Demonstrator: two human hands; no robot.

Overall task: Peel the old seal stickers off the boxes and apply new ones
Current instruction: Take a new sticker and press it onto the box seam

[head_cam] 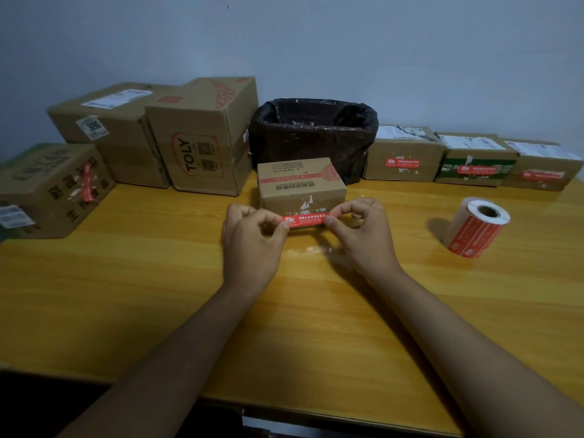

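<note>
Left hand [252,238] and right hand [363,232] each pinch one end of the red rectangular seal sticker [306,220], stretched against the front face of the small brown cardboard box [300,184] on the yellow wooden table [158,295].

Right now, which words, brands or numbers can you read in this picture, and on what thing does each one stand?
"TOLY": front of the tall carton, printed sideways.
"3090": white label on the carton at back left.
Red sticker pinched by both hands, the sticker roll, white shipping labels, and Chinese print on the small box: too small or blurred to read.
</note>
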